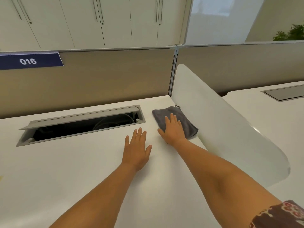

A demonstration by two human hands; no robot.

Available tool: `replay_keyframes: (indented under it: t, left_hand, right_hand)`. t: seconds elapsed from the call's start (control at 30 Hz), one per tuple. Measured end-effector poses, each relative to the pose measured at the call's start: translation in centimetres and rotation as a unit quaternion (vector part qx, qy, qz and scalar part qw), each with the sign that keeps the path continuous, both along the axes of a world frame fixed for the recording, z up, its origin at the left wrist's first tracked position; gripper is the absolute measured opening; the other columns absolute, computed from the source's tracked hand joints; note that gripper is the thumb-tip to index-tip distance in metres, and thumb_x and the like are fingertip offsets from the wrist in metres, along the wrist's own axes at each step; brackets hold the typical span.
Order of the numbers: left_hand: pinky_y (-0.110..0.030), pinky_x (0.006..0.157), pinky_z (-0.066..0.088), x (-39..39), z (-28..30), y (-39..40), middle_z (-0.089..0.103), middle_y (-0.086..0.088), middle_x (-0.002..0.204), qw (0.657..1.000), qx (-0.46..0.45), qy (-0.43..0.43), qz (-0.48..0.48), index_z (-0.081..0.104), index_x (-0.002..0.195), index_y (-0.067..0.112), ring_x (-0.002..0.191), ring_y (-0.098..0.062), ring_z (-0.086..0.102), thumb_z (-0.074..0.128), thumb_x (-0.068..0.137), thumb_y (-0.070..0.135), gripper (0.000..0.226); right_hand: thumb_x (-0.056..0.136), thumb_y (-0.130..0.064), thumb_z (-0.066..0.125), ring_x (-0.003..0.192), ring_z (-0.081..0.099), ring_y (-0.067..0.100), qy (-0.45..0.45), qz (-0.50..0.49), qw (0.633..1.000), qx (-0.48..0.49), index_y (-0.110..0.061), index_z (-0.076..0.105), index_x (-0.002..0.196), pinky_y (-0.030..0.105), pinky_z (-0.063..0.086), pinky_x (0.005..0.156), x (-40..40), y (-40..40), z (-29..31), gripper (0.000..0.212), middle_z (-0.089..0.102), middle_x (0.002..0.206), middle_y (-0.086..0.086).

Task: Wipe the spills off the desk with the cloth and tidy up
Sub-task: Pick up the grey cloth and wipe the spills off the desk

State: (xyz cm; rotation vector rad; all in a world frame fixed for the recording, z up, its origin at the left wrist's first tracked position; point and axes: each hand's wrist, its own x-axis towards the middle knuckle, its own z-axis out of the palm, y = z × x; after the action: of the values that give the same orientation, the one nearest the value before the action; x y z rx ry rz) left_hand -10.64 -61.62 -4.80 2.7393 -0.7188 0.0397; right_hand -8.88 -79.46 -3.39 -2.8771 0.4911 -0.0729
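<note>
A folded grey cloth (166, 113) lies on the white desk (65, 170) at its far right corner, against the white side divider. My right hand (174, 129) rests flat on top of the cloth, fingers spread and pointing away from me. My left hand (136, 148) lies flat on the bare desk just left of the cloth, palm down, fingers apart, holding nothing. No spill is clearly visible on the desk surface.
An open grey cable tray (82, 125) with a raised lid is set into the desk at the back left. A beige partition (98, 76) with a blue "016" label (29, 61) stands behind. The curved white divider (222, 125) borders the right side; another desk (271, 116) lies beyond.
</note>
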Motion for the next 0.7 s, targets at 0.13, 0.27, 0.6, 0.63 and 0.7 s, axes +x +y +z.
replay_keyframes:
  t: [0.13,0.27,0.6,0.63,0.7]
  left_hand:
    - [-0.04,0.114,-0.011,1.4,-0.8,-0.6,-0.003,0.0,0.159,1.0,0.012,0.0,0.009,0.006,0.147,0.023,0.145,-0.018,-0.008,0.024,0.095,0.049,0.061]
    - [-0.036,0.11,-0.016,2.1,-1.6,-0.6,-0.003,0.001,0.159,1.0,0.008,-0.007,0.008,0.006,0.147,0.025,0.145,-0.016,-0.009,0.024,0.094,0.05,0.061]
    - [-0.034,0.107,-0.019,2.4,-1.7,-0.2,-0.005,0.002,0.158,1.0,0.001,-0.007,0.014,0.007,0.147,0.025,0.145,-0.015,-0.01,0.024,0.094,0.051,0.062]
    - [-0.034,0.107,-0.019,2.4,-1.7,-0.1,-0.005,0.002,0.158,1.0,0.0,-0.007,0.012,0.007,0.147,0.025,0.145,-0.015,-0.01,0.024,0.094,0.051,0.062]
    - [-0.034,0.107,-0.019,2.1,-1.4,0.6,-0.005,0.002,0.158,1.0,0.0,-0.007,0.014,0.008,0.147,0.025,0.145,-0.015,-0.01,0.025,0.094,0.05,0.061]
  right_hand:
    - [0.089,-0.061,0.04,0.147,-0.007,0.03,0.013,0.0,1.0,-0.021,-0.015,0.008,0.151,0.046,-0.001,0.118,3.0,-1.0,-1.0,0.083,-0.005,0.16,0.012]
    - [0.09,-0.059,0.039,0.147,-0.004,0.03,0.021,-0.045,0.999,0.018,-0.014,0.007,0.151,0.044,-0.003,0.118,4.2,-1.5,-2.4,0.082,-0.002,0.16,0.013]
    - [0.099,-0.01,0.032,0.142,0.023,0.033,-0.053,-0.078,0.991,0.092,-0.003,0.039,0.138,0.038,0.021,0.115,4.5,-1.4,-2.5,0.04,0.029,0.153,0.016]
    - [0.099,-0.01,0.034,0.137,0.033,0.034,-0.075,-0.099,0.984,0.124,-0.002,0.045,0.133,0.038,0.031,0.109,4.4,-1.4,-2.4,0.037,0.037,0.148,0.018]
    - [0.099,-0.014,0.036,0.117,0.052,0.035,-0.126,-0.149,0.961,0.195,-0.003,0.054,0.12,0.037,0.043,0.087,4.1,-1.3,-2.0,0.03,0.055,0.129,0.018]
